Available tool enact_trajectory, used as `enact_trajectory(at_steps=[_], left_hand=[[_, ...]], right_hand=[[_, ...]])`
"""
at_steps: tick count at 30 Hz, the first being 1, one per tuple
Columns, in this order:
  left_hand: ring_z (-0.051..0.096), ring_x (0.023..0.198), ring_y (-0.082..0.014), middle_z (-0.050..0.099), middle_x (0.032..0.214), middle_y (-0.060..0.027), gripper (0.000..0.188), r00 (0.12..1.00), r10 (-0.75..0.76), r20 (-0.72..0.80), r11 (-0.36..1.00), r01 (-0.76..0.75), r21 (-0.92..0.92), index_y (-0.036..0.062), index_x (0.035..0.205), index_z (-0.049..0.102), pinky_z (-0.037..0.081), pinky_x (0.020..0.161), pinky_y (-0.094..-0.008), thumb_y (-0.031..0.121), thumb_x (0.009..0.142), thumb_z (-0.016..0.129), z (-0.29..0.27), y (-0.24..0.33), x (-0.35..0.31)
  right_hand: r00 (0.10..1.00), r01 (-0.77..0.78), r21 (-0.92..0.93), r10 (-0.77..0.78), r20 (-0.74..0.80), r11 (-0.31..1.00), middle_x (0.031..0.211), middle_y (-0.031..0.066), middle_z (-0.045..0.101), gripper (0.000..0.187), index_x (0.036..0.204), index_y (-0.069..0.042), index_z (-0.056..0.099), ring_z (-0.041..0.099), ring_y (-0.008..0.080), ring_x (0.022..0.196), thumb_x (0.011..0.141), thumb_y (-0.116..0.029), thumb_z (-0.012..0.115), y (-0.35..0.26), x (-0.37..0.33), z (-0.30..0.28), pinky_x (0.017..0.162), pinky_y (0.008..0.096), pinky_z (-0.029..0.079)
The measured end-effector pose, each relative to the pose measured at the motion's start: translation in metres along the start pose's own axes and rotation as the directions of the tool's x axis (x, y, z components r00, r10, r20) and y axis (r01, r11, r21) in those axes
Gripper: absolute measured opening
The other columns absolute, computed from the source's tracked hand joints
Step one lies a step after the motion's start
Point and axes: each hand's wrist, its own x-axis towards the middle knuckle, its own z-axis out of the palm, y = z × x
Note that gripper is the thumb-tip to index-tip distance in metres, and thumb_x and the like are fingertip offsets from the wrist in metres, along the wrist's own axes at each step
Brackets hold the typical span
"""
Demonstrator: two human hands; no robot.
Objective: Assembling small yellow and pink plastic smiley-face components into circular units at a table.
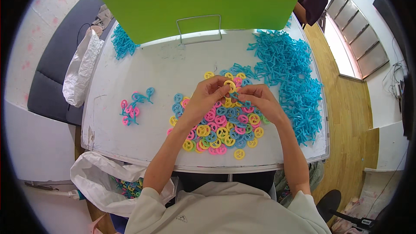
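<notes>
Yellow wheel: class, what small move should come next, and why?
Probably press the blue piece into the yellow wheel: the left hand grips the wheel, the right hand holds the piece close by, and pink wheels with blue stems lie at left.

On the white, flat-topped table (112,141) before you, a heap of small round pink, yellow, green and blue plastic wheels (221,132) lies in the middle, your left hand (211,93) and right hand (262,101) over its far part. Left of it, well apart, is a small cluster of pink and blue wheels with blue stems (134,111). Along the table's right side spreads a large pile of thin blue plastic pieces (299,86); a smaller blue pile (123,42) lies far left. A flat green panel (190,0) rises behind. Below the near left edge, an open white sack (93,182) holds multicoloured small pieces (130,187).
</notes>
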Motion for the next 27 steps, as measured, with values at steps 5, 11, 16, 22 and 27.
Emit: enact_trajectory(at_steps=[5,11,16,22,27], left_hand=[[0.065,0.088,-0.0137,0.063,0.105,-0.0053,0.026,0.998,-0.021,0.060,1.000,0.021,-0.009,0.0015,0.115,0.059,0.052,0.075,-0.0236,0.019,0.096,0.056,0.005,0.009,-0.002],[0.065,0.091,-0.0151,0.063,0.111,-0.0060,0.029,0.997,-0.036,0.075,0.999,0.038,-0.028,0.0013,0.117,0.059,0.052,0.077,-0.0246,0.019,0.095,0.057,0.006,0.010,-0.002],[0.064,0.090,-0.0137,0.064,0.111,-0.0061,0.030,0.997,-0.032,0.076,0.995,0.039,-0.097,0.0008,0.117,0.060,0.052,0.079,-0.0250,0.019,0.094,0.058,0.004,0.008,-0.002],[0.060,0.087,-0.0092,0.064,0.106,-0.0043,0.030,0.992,-0.063,0.111,0.998,0.066,-0.021,0.0018,0.117,0.061,0.050,0.079,-0.0225,0.020,0.094,0.058,0.005,0.010,-0.002],[0.058,0.085,-0.0077,0.064,0.098,-0.0023,0.030,0.996,-0.067,-0.053,0.994,0.062,-0.093,0.0018,0.118,0.061,0.049,0.078,-0.0214,0.019,0.094,0.059,0.012,0.009,0.000]], right_hand=[[0.999,0.005,0.070,-0.008,0.040,0.998,0.088,0.0036,0.069,0.017,0.091,-0.002,0.067,0.060,0.0052,0.079,0.087,-0.018,0.062,0.007,0.001,-0.005,0.065,0.0188,0.045],[0.993,-0.116,0.319,0.110,0.039,0.940,0.090,0.0019,0.061,0.016,0.091,-0.002,0.065,0.061,0.0119,0.081,0.087,-0.016,0.058,0.009,0.001,-0.003,0.064,0.0240,0.049],[0.985,-0.160,0.424,0.169,0.018,0.891,0.093,0.0058,0.062,0.018,0.095,-0.001,0.063,0.066,0.0201,0.091,0.088,-0.016,0.057,0.013,0.002,-0.002,0.064,0.0288,0.054],[0.975,-0.186,0.464,0.220,-0.020,0.866,0.092,0.0073,0.064,0.020,0.097,-0.003,0.064,0.063,0.0119,0.081,0.091,-0.021,0.056,0.015,0.005,-0.007,0.067,0.0248,0.054],[0.971,-0.188,0.655,0.241,0.009,0.732,0.096,0.0095,0.064,0.029,0.113,-0.003,0.056,0.066,0.0194,0.086,0.093,-0.024,0.055,0.001,0.006,0.001,0.072,0.0268,0.055]])
